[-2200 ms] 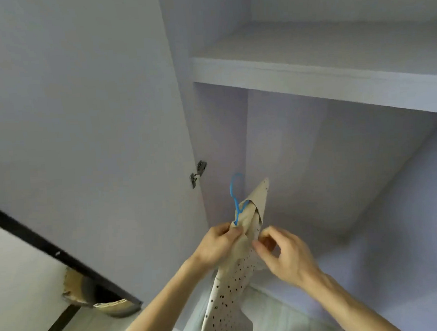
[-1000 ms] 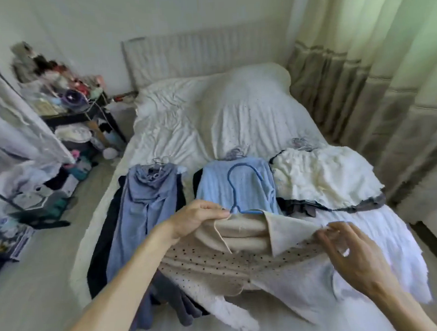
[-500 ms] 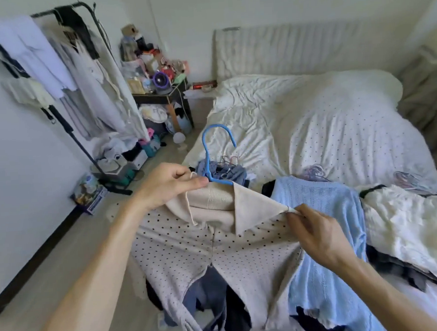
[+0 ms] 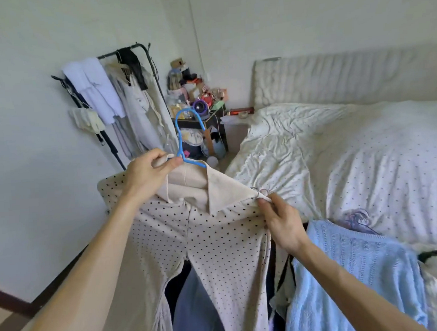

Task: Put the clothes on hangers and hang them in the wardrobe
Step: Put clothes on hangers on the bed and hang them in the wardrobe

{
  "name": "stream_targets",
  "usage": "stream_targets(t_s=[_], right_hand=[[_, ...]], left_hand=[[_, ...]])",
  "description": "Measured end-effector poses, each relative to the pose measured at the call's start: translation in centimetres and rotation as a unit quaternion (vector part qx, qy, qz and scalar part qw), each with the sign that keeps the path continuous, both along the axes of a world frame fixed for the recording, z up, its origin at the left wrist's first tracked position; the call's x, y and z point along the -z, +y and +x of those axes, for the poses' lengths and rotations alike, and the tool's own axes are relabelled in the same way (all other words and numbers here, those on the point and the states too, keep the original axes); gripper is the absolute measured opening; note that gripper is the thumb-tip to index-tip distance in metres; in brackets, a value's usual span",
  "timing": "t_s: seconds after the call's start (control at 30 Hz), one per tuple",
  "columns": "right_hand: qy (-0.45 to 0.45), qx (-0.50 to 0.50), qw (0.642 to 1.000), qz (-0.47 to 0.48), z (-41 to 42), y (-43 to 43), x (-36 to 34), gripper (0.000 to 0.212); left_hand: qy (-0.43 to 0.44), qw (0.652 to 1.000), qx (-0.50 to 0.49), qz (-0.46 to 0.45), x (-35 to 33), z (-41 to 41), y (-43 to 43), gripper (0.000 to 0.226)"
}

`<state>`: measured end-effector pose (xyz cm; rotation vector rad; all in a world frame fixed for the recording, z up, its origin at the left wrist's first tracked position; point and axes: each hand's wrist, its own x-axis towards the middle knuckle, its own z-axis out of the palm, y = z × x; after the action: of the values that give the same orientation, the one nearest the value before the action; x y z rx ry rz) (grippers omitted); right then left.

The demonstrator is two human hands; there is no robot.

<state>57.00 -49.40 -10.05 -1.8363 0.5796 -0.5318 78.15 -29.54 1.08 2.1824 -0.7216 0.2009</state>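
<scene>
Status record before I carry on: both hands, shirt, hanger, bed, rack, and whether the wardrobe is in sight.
left hand: grips the polka-dot shirt at its collar, by the base of the blue hanger hook
right hand: pinches the shirt's shoulder edge
blue hanger: inside the shirt, hook above the collar
polka-dot shirt: held up, front open
bed: light blue knit lies on it
clothes rack: by the wall, garments on it
wardrobe: not in view

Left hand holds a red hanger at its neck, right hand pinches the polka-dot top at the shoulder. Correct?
No: the hanger is blue, not red, per head view. Left hand holds its neck; right hand pinches the polka-dot top at the shoulder.
</scene>
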Motion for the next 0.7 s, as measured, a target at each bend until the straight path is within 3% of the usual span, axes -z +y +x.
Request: stream_targets(t_s=[0.47, 0.6, 0.7], right_hand=[[0.209, 0.094, 0.973, -0.025, 13.3, -12.6, 13.8, 0.018], [0.288, 0.107, 0.952, -0.004, 17.2, -15.4, 19.2, 0.009], [0.328, 0.119, 0.937, 0.021, 19.3, -17.0, 23.5, 0.010]], left_hand=[[0.134, 0.979, 0.112, 0.108, 17.5, 18.0, -16.8, 0.035], [0.119, 0.953, 0.200, 0.191, 24.5, 23.1, -22.3, 0.031], [0.115, 0.940, 0.210, 0.245, 30.5, 26.1, -25.9, 0.030]])
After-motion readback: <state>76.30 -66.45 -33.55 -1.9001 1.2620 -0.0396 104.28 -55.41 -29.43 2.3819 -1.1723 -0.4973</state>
